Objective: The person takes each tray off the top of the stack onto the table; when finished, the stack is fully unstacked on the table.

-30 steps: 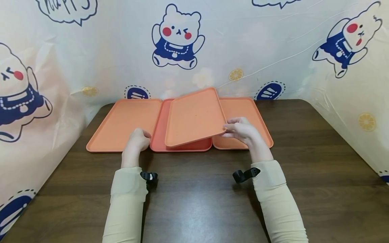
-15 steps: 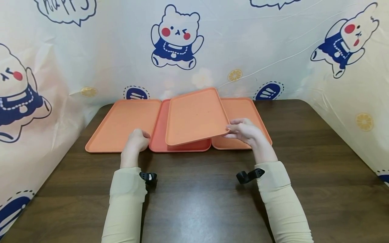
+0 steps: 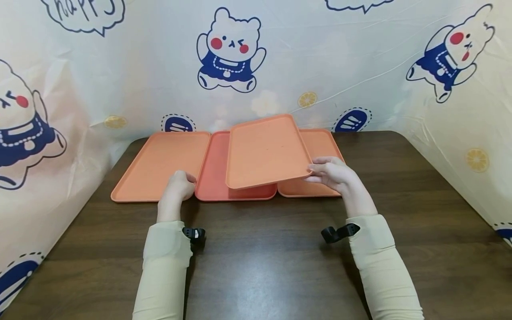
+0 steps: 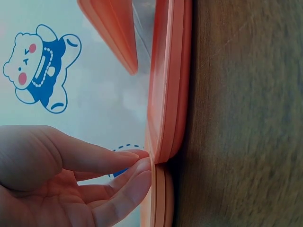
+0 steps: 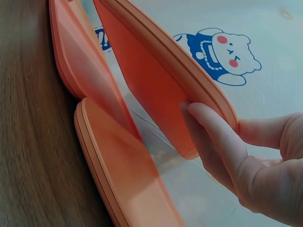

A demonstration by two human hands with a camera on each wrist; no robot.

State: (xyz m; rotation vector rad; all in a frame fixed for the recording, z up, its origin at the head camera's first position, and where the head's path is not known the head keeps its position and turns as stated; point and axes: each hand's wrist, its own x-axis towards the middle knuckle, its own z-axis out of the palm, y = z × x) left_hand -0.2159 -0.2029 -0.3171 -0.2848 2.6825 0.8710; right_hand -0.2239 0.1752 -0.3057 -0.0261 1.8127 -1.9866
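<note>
My right hand (image 3: 330, 173) grips the near right corner of an orange tray (image 3: 266, 153), thumb on top and fingers underneath. This tray is raised and tilted, overlapping the red tray (image 3: 214, 178) and the right orange tray (image 3: 298, 189) in the head view. Its underside (image 5: 156, 94) shows in the right wrist view, above both of those. My left hand (image 3: 178, 186) is at the seam between the left orange tray (image 3: 160, 160) and the red one. In the left wrist view its bunched fingertips (image 4: 142, 177) touch the rim where these two trays meet.
Three trays lie side by side along the far edge of the brown wooden table (image 3: 256, 258). Behind them hangs a pale curtain (image 3: 168, 58) printed with cartoon bears. Each sleeve cuff carries a black wrist mount (image 3: 340, 232).
My right hand has moved to the right with the held tray, which now covers more of the right orange tray and less of the red one. The left hand stays at the seam.
</note>
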